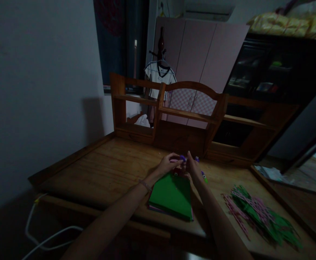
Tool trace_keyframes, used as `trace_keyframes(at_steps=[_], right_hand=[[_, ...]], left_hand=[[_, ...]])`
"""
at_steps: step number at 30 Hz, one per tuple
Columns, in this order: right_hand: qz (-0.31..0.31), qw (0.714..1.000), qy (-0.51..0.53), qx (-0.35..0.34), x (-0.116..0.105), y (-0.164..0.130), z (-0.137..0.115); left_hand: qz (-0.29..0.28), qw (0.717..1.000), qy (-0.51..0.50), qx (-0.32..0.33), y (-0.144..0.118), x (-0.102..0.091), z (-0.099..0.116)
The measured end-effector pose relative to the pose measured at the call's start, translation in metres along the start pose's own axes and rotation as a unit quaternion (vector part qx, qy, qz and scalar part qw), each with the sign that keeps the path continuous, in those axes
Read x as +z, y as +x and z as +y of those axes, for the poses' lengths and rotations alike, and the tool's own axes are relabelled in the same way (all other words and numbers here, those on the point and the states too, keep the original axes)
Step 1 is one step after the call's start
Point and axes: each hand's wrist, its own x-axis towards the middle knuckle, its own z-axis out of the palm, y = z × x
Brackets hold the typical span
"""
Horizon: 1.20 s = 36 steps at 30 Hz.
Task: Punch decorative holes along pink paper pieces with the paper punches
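Observation:
Over the far end of a stack of green sheets [171,196], my two hands meet. My left hand [169,164] pinches a small purple rounded object [182,158] between thumb and fingertips. Right beside it, my right hand [192,167] is closed, its fingers bent toward the same object; what it grips is mostly hidden. Just below the fingers lies a small red piece [176,173] with an eye-like spot. Beyond the right hand stands another purple piece [197,159] with an eye. A green-and-purple piece [204,177] sits next to my right wrist.
On the wooden table [93,173], a heap of pink patterned and green strips [261,213] lies at the right. A wooden shelf unit [190,113] rises along the back edge. White cable [29,231] hangs at the left front. A wall [52,90] borders the left.

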Motion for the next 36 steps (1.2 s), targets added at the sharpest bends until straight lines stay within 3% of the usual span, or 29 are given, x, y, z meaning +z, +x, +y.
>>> trace_keyframes(at_steps=[4,8,10,13,16,19,24,26,28,29,31,34,36], right_hand=[[-0.004,0.999,-0.005,-0.034,0.002,-0.002,-0.005],[-0.016,0.996,-0.004,-0.088,0.004,-0.002,-0.005],[-0.01,0.996,0.007,-0.092,0.003,-0.001,-0.004],[0.013,0.997,0.036,-0.069,0.001,0.002,-0.001],[0.005,0.996,0.073,-0.055,0.0,0.003,0.0],[-0.027,0.989,0.141,-0.03,0.003,0.003,-0.001],[-0.095,0.976,0.195,-0.028,0.007,-0.004,-0.009],[-0.095,0.985,0.132,-0.057,0.006,-0.009,-0.015],[-0.052,0.991,0.01,-0.119,0.006,-0.015,-0.02],[-0.019,0.984,-0.064,-0.164,0.006,-0.018,-0.021],[0.03,0.942,-0.204,-0.264,0.008,-0.022,-0.024],[-0.021,0.855,-0.365,-0.367,0.014,-0.024,-0.022],[-0.047,0.814,-0.417,-0.402,0.017,-0.023,-0.02]], left_hand=[[0.085,0.993,0.079,0.036,0.0,0.0,0.002],[0.108,0.985,0.11,0.074,-0.001,0.002,0.005],[0.108,0.992,0.042,0.059,0.0,0.002,0.005],[0.108,0.979,-0.168,-0.036,0.004,-0.003,0.004],[0.082,0.923,-0.348,-0.139,0.005,-0.011,0.003],[0.03,0.894,-0.406,-0.188,0.002,-0.013,0.007],[-0.039,0.897,-0.396,-0.19,-0.005,-0.007,0.02],[-0.056,0.908,-0.372,-0.186,-0.006,-0.004,0.024],[-0.077,0.914,-0.353,-0.183,-0.007,-0.003,0.026],[-0.086,0.916,-0.348,-0.181,-0.008,-0.003,0.025],[-0.088,0.916,-0.348,-0.177,-0.007,-0.003,0.022],[-0.051,0.908,-0.369,-0.191,-0.004,-0.005,0.013],[-0.03,0.897,-0.386,-0.212,-0.003,-0.006,0.007]])
